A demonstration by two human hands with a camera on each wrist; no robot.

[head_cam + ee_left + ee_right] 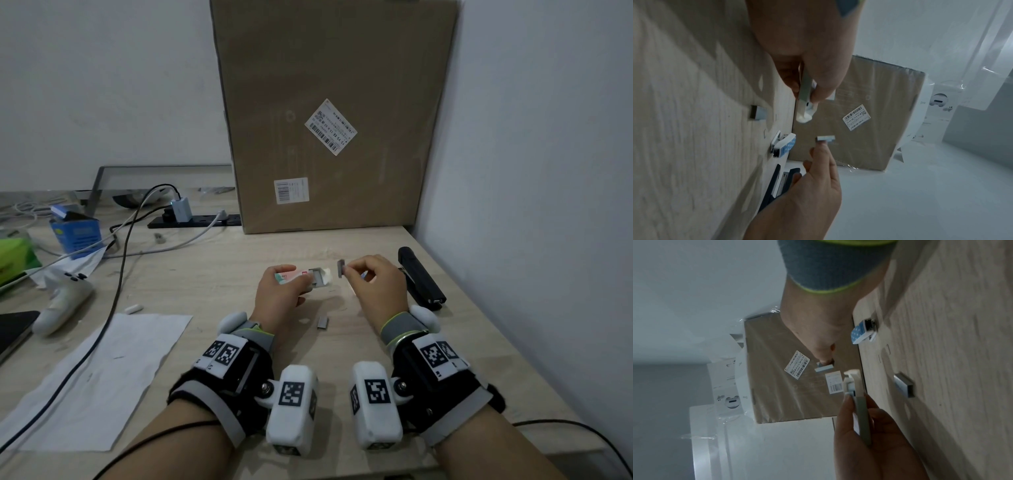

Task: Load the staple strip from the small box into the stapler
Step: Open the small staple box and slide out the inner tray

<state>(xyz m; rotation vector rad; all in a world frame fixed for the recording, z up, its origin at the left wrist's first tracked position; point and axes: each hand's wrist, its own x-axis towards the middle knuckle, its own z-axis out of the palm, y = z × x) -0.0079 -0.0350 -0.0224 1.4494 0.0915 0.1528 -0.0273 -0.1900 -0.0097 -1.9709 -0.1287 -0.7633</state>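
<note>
My left hand [301, 281] grips the small pink, green and white staple box [291, 275] just above the desk, its open end [319, 276] facing right. My right hand [347, 270] pinches a short grey staple strip [340, 268] a little to the right of that opening, clear of the box. In the left wrist view the strip [826, 138] sticks out past the fingertips; the right wrist view shows the strip [824, 368] above the box [859, 410]. The black stapler [421, 277] lies open on the desk right of my right hand. Another loose strip [323, 322] lies between my wrists.
A tall cardboard box [329, 113] stands behind the work spot, and a wall runs along the right. A small blue-dotted white object [784, 144] lies near the stapler. On the left are a paper sheet [102, 373], a white controller [61, 301], cables and a blue box [77, 233].
</note>
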